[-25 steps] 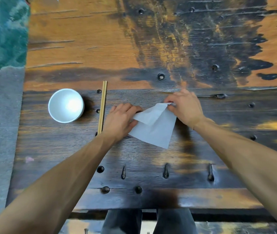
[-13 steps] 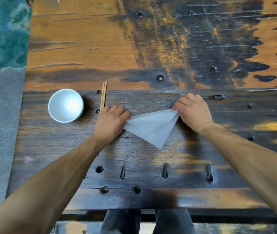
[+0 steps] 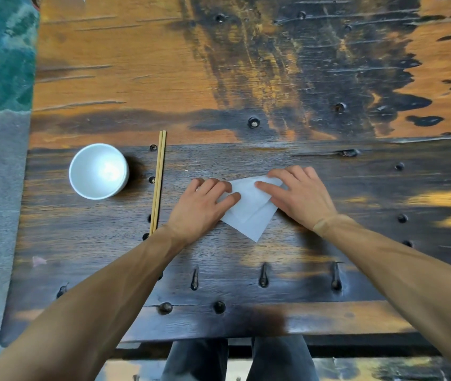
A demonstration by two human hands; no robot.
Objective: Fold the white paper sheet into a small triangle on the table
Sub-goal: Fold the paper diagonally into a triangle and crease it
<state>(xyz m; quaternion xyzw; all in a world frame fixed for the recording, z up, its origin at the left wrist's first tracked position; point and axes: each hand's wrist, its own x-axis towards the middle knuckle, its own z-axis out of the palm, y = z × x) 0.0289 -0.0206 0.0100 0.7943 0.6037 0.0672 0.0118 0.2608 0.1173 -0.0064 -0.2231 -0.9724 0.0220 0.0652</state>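
Pressing folded paper [image 3: 249, 213] (white), both hands [image 3: 199, 207] flat, table [image 3: 246, 257]

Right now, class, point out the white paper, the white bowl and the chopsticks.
white paper [image 3: 249, 213], head view: bare middle of the folded sheet, between the hands.
white bowl [image 3: 99, 171], head view: inside of the bowl.
chopsticks [image 3: 159, 177], head view: midway along the pair.

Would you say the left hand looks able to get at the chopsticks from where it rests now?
Probably yes. The left hand presses the white paper sheet, and the chopsticks lie just beside it on the table with bare wood between them.
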